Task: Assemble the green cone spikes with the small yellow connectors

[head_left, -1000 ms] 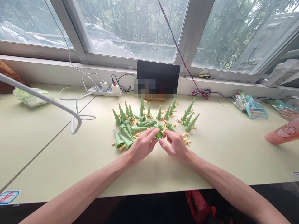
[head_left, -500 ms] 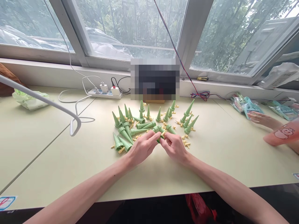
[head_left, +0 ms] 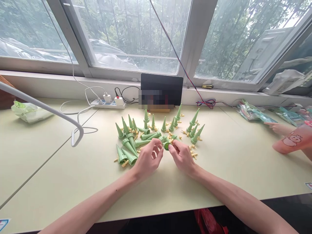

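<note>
My right hand (head_left: 182, 156) pinches a green plastic plant watering spike (head_left: 167, 146), its round open end facing me. A yellow valve piece (head_left: 171, 140) juts from its side by my right fingertips. Just left of the spike, my left hand (head_left: 149, 156) has its thumb and fingers curled but apart, with nothing between them. More green spikes lie on their sides left of my left hand, such as one spike (head_left: 129, 146) beside it. Others stand point up farther back, including a spike (head_left: 198, 134) at the right. Small yellow valves (head_left: 194, 155) lie near my right hand.
A black screen (head_left: 162, 84) stands at the back on the pale table (head_left: 234, 162). Left of it is a power strip (head_left: 107, 104) with plugs. A white curved bar (head_left: 48, 104) crosses the left. At right, another person's hand (head_left: 278, 128) is near packets and a pink cup (head_left: 291, 139).
My left hand has let go of the spike and drawn left, its fingers parting. My right hand keeps the spike, whose open end now shows. The view has tilted slightly up.
</note>
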Demonstrator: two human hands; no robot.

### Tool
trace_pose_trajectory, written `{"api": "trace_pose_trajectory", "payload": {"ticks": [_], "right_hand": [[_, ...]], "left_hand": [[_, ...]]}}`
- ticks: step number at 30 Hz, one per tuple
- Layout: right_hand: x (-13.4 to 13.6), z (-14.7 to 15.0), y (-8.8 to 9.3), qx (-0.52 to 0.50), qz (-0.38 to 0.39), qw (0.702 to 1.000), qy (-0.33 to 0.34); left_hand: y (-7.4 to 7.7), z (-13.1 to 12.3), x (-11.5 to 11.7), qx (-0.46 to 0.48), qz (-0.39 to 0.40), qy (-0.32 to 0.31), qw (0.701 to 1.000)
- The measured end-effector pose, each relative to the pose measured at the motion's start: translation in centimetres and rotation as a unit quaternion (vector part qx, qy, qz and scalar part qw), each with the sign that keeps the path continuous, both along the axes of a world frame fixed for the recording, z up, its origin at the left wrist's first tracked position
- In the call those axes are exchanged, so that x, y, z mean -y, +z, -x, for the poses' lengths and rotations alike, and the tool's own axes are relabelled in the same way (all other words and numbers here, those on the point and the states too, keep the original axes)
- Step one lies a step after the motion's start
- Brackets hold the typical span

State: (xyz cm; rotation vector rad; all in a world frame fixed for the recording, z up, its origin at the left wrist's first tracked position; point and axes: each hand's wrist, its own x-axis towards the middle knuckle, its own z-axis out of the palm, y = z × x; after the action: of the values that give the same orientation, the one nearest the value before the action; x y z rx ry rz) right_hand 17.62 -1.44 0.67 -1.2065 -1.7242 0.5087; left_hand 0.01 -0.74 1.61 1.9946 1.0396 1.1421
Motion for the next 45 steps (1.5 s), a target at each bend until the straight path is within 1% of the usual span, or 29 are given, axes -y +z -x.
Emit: {"api": "trace_pose_trajectory", "payload": {"ticks": [3, 6, 10, 15, 18, 25, 28, 38, 41, 45], "right_hand": [[0.1, 0.0, 0.1, -0.003, -0.009, 1.0, 0.006], [0.3, 0.0, 0.2, 0.002, -0.008, 0.999, 0.035], [0.4, 0.2, 0.0, 0.007, -0.016, 0.997, 0.069], [0.3, 0.2, -0.4, 0.022, -0.007, 0.996, 0.084], [0.3, 0.2, -0.6, 0.031, 0.002, 0.996, 0.089], [0.4, 0.3, -0.9, 0.041, -0.012, 0.995, 0.095], [0.5, 0.3, -0.9, 0.045, -0.002, 0.993, 0.106], [0.5, 0.5, -0.4, 0.051, 0.016, 0.991, 0.123], [0.4, 0.5, -0.4, 0.051, 0.019, 0.991, 0.126], [0.4, 0.5, -0.5, 0.049, 0.033, 0.989, 0.134]], "left_hand": [[0.5, -0.1, 0.1, 0.051, 0.132, -0.018, 0.99], [0.3, -0.1, 0.0, 0.108, 0.245, -0.056, 0.962], [0.0, -0.1, 0.1, 0.145, 0.331, -0.096, 0.928], [-0.2, 0.0, 0.3, 0.2, 0.406, -0.103, 0.886], [-0.3, 0.0, 0.3, 0.222, 0.428, -0.1, 0.871], [0.1, 0.0, 0.2, 0.26, 0.47, -0.093, 0.838], [0.2, 0.1, 0.1, 0.266, 0.478, -0.096, 0.831], [0.1, 0.3, 0.0, 0.283, 0.473, -0.075, 0.831], [0.2, 0.3, -0.1, 0.275, 0.462, -0.076, 0.84], [0.4, 0.4, 0.0, 0.252, 0.437, -0.074, 0.86]]}}
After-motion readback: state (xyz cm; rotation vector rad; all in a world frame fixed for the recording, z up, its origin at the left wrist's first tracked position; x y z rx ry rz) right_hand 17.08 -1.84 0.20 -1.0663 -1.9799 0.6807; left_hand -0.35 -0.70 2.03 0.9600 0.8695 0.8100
